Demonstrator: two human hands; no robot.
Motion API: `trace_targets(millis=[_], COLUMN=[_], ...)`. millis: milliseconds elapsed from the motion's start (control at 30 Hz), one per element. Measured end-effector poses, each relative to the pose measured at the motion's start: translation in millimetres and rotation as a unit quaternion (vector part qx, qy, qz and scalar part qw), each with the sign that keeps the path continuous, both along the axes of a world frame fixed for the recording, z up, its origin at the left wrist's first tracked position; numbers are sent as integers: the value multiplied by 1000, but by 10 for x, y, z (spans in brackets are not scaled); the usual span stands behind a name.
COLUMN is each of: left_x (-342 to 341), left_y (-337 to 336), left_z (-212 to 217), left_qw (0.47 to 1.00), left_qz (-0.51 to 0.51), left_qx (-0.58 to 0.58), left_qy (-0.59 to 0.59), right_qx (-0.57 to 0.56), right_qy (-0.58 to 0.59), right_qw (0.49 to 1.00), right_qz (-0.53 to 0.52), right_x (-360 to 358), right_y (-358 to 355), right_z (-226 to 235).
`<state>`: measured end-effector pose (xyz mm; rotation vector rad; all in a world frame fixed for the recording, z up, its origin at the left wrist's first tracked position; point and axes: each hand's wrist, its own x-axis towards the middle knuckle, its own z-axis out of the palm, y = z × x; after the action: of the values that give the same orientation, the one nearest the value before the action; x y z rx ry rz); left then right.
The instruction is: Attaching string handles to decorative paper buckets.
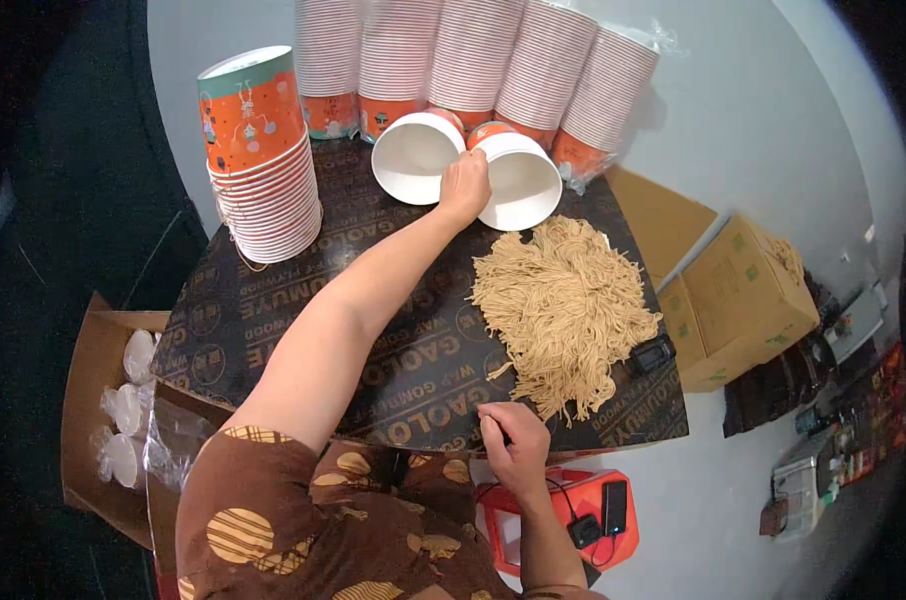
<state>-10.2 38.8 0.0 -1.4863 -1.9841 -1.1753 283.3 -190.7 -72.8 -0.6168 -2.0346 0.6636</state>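
Note:
Two paper buckets lie on their sides at the far middle of the table, their white insides facing me: a left bucket [410,160] and a right bucket [525,188]. My left hand [466,187] is stretched out to where their rims meet, its fingers closed at the rim of the right one. A heap of tan string-like loops [568,305] spreads over the table's right side. Below it, at the near edge, my right hand [514,447] is curled with the thumb against the fingers. Whatever it may hold is hidden.
A tall stack of orange and green buckets [258,150] stands at the left. Several plastic-wrapped stacks [473,60] line the back. A small black device [653,353] touches the heap. Cardboard boxes flank the table; a red stool [613,545] holds a phone-like device.

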Motion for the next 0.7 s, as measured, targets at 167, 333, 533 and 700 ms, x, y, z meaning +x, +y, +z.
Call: trace_targets(millis=[167, 333, 533, 700], left_x=[76, 186, 270, 336], left_y=[-42, -85, -162, -248], left_z=[2, 126, 175, 177], left_qw=[1000, 999, 997, 996], left_qz=[-14, -26, -51, -66], left_qx=[26, 16, -23, -12], left_qy=[0, -20, -44, -56], right_qx=[11, 18, 21, 23], right_qy=[-10, -1, -21, -16], right_qw=[1000, 1000, 1000, 1000], right_qz=[5, 1, -5, -2], right_x=[-5, -10, -2, -16], right_y=[-6, 14, 9, 3], right_z=[9, -14, -6, 8])
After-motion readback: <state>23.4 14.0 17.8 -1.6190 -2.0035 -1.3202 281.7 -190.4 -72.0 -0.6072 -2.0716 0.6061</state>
